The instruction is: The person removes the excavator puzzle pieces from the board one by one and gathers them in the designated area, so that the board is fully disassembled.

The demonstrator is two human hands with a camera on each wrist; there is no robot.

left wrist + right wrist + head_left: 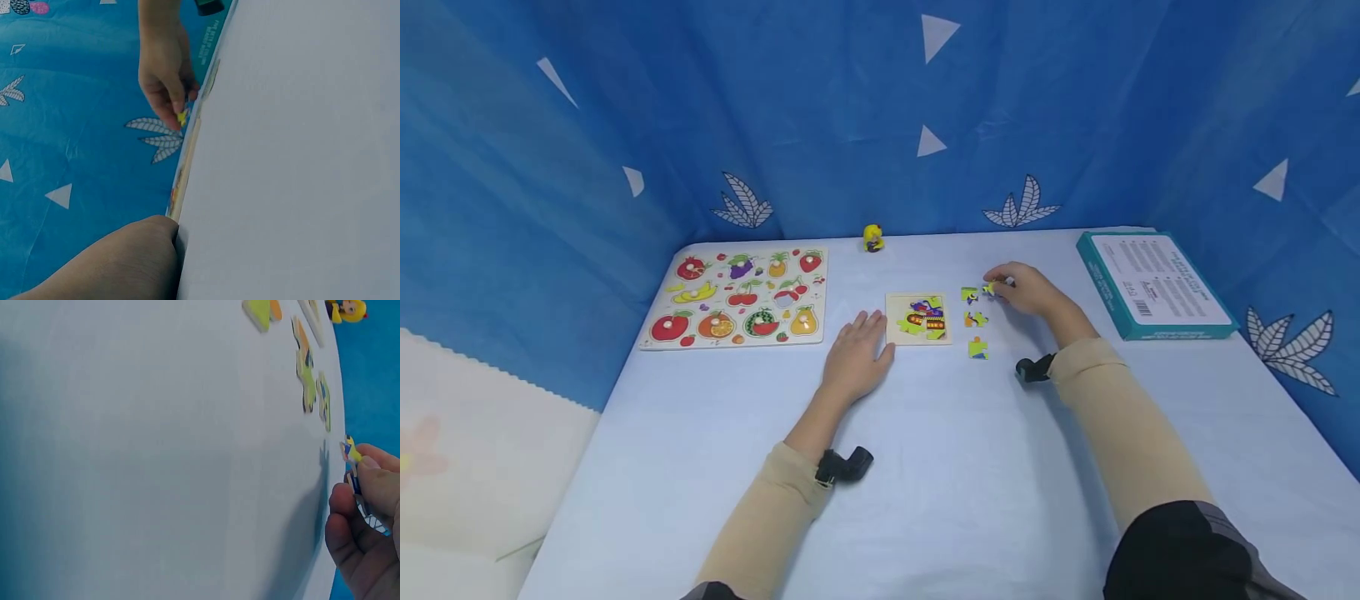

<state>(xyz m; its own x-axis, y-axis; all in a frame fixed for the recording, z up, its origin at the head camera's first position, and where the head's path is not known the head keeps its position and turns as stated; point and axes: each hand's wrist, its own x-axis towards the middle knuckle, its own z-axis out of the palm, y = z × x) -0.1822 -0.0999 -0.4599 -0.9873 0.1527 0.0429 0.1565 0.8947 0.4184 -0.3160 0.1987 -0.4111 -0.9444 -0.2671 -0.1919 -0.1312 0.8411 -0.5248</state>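
Observation:
My right hand (1030, 292) is raised just above the table, pinching a jigsaw piece (351, 450) with yellow and blue on it between thumb and fingers. A thin edge lower in that grip may be a second piece; I cannot tell. Flat on the cloth lies my left hand (853, 358), its fingers by the left side of a square wooden puzzle board (891, 312). Part of a vehicle picture is laid in the board. Between board and right hand, three loose pieces form a column: a top one (969, 294), a middle one (976, 319) and a bottom one (977, 348).
A fruit peg board (737, 321) lies at the left. Beyond the puzzle, a small yellow figurine (873, 238) stands near the table's back edge. A teal box (1157, 279) with a white printed panel lies at the back right. Blue curtain (850, 108) hangs behind.

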